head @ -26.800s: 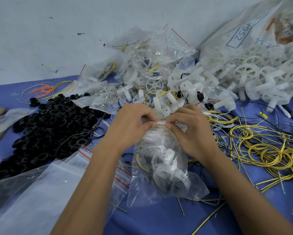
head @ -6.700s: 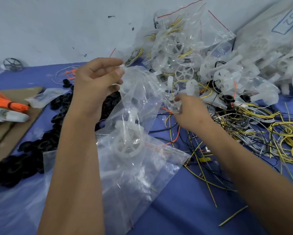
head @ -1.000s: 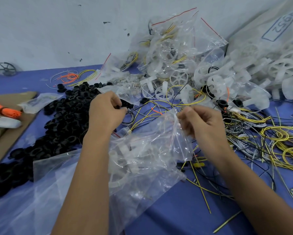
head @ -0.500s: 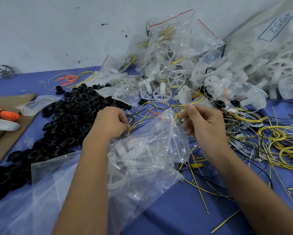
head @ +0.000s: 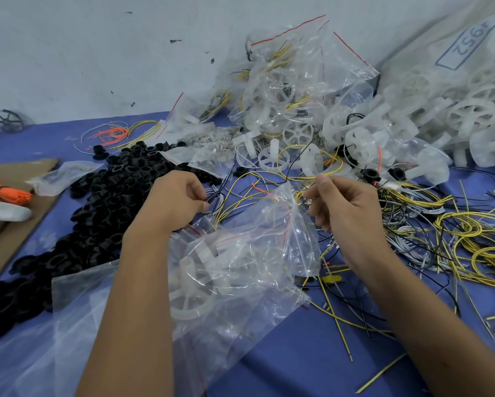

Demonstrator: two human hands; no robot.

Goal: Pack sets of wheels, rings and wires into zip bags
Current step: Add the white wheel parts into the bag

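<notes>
Both hands have parted slightly over the blue table: left hand pinches wires, right hand the zip bag.

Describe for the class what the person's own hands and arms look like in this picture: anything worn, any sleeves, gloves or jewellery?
Both forearms are bare up to the bottom edge of the picture: no sleeves in view. The left hand and right hand wear no gloves. No rings, watch or wristbands show. The fingernails that show look short and unpainted.
</notes>
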